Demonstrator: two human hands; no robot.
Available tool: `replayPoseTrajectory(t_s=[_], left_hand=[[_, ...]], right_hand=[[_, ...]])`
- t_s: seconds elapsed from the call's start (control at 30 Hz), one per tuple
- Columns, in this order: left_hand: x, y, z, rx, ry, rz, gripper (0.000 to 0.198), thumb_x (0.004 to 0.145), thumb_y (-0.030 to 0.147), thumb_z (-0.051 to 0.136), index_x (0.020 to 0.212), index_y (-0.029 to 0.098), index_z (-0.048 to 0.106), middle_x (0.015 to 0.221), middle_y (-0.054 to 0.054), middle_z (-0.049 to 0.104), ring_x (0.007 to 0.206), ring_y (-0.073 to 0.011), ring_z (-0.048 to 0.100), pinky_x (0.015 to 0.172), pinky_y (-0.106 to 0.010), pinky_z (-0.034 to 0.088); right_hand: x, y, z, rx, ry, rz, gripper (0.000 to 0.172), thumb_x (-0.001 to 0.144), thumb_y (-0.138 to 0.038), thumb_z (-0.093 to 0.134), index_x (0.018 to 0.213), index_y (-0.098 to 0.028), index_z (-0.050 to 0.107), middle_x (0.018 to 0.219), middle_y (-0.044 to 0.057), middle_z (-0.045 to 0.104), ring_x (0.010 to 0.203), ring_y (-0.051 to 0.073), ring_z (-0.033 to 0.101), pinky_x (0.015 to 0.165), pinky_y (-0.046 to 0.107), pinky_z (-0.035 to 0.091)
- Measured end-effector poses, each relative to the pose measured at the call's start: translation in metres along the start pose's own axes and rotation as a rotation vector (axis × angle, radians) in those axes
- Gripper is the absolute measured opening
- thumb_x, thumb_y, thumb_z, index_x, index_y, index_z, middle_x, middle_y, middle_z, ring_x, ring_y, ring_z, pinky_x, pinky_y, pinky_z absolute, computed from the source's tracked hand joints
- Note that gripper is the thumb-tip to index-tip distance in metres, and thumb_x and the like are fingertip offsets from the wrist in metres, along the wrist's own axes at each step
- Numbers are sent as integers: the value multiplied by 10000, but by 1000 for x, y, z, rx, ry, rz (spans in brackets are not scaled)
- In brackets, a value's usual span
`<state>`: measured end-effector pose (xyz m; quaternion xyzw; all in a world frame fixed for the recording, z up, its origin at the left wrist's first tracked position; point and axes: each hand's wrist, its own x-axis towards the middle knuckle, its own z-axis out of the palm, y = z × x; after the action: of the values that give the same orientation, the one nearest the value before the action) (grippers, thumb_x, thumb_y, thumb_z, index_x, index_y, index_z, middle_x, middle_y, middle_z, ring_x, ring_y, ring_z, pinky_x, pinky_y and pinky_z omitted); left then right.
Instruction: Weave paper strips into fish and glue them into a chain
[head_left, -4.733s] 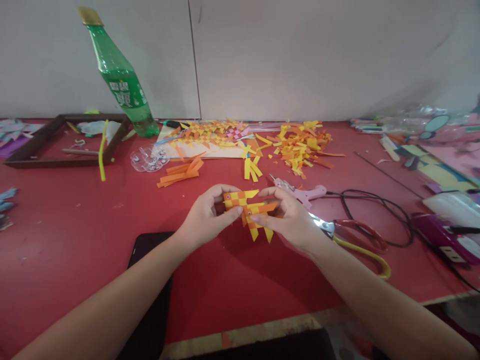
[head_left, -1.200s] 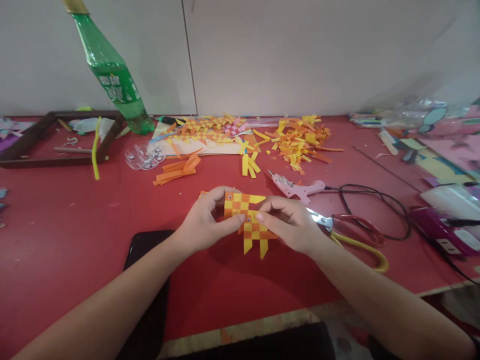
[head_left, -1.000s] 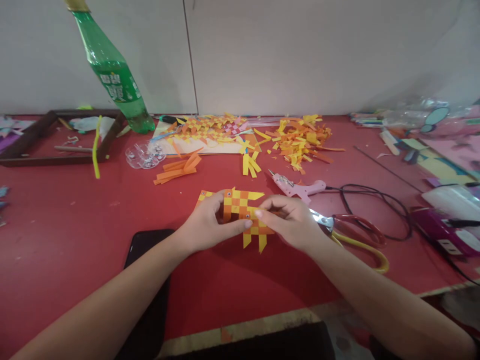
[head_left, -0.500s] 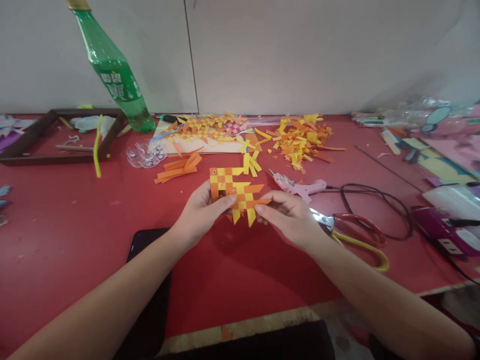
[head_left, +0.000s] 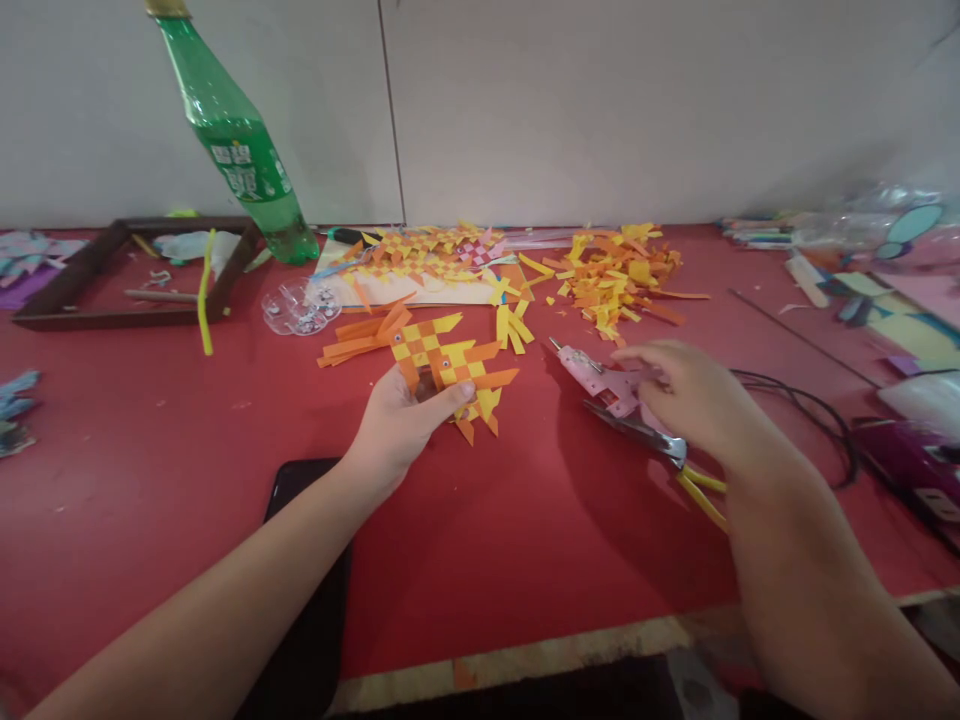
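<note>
My left hand is closed on two woven paper fish, pinching them between thumb and fingers above the table. The rear paper fish and the front paper fish are orange and yellow checks, each with a small round eye. Over on the right, my right hand curls its fingers round the back part of a pink hot glue gun, which lies on the table with its nozzle pointing away to the left. Scissors or pliers with yellow handles lie just below the gun, partly hidden by my wrist.
Cut orange and yellow paper strips heap at the back. More woven pieces lie on a pale board. A green bottle, a brown frame and a black phone are on the left. The gun's cord trails right.
My right hand has let go of the front fish's strips and moved right onto the glue gun. My left hand keeps the fish, now tilted and slightly further left.
</note>
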<state>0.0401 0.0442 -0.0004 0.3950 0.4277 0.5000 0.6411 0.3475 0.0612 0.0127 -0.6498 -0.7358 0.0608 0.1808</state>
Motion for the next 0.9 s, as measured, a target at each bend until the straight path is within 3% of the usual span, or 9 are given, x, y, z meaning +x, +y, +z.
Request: replayPoseTrajectory(t_s=[0.13, 0.23, 0.3, 0.4, 0.47, 0.53, 0.63, 0.77, 0.9], left_hand=[[0, 2, 1, -82, 26, -65, 251, 686, 274, 862, 881, 184, 731, 871, -14, 754, 780, -138, 705, 726, -248, 582], [2, 4, 0, -108, 46, -94, 211, 661, 268, 879, 793, 176, 743, 794, -9, 746, 730, -126, 700, 697, -225, 580], [2, 4, -1, -123, 63, -88, 203, 653, 263, 882, 772, 172, 745, 767, -6, 739, 711, -118, 694, 684, -214, 576], [3, 5, -2, -134, 96, -108, 219, 629, 255, 893, 757, 160, 742, 758, -9, 735, 707, -121, 694, 672, -213, 576], [2, 6, -1, -141, 112, -123, 234, 610, 245, 901, 749, 150, 739, 767, -15, 737, 713, -125, 696, 663, -214, 576], [2, 6, 0, -150, 127, -107, 237, 609, 236, 900, 751, 146, 734, 780, -15, 736, 720, -122, 692, 666, -212, 576], [2, 6, 0, -153, 147, -65, 224, 638, 229, 882, 778, 150, 726, 786, -9, 729, 720, -113, 683, 666, -207, 572], [2, 5, 0, -131, 164, 29, 209, 667, 213, 862, 804, 171, 710, 739, 15, 698, 674, -92, 653, 596, -172, 536], [2, 5, 1, -61, 175, 110, 188, 691, 219, 843, 797, 173, 694, 696, 23, 666, 633, -86, 621, 578, -178, 518]], right_hand=[[0, 15, 8, -95, -84, -55, 463, 697, -69, 476, 1050, -254, 712, 1117, 104, 717, 1064, 365, 647, 854, 505, 507], [0, 9, 11, -171, -18, -36, 445, 662, -75, 512, 1040, -221, 695, 1061, 135, 725, 1026, 388, 649, 854, 547, 482], [1, 0, 11, -150, 114, -20, 438, 642, -93, 553, 1054, -195, 662, 1056, 150, 713, 1001, 366, 649, 876, 555, 471], [-3, -23, 11, 162, 413, -70, 425, 701, -202, 636, 1123, -209, 585, 1031, 109, 674, 834, 241, 649, 754, 417, 527], [-11, -40, 15, 356, 578, -137, 364, 734, -272, 676, 1079, -227, 570, 844, 31, 638, 663, 176, 599, 622, 336, 517], [-20, -52, 20, 326, 642, -208, 200, 757, -264, 673, 935, -228, 589, 721, 1, 604, 580, 156, 561, 553, 306, 486], [-30, -60, 27, 206, 472, -265, 65, 773, -203, 611, 831, -229, 599, 660, 14, 613, 537, 164, 560, 498, 299, 447], [-33, -62, 30, 176, 260, -370, 230, 741, -183, 603, 963, -240, 606, 732, 21, 661, 557, 160, 590, 492, 278, 436], [-31, -73, 27, 244, 174, -444, 170, 754, -146, 559, 890, -246, 539, 680, -22, 623, 526, 124, 559, 493, 245, 420]])
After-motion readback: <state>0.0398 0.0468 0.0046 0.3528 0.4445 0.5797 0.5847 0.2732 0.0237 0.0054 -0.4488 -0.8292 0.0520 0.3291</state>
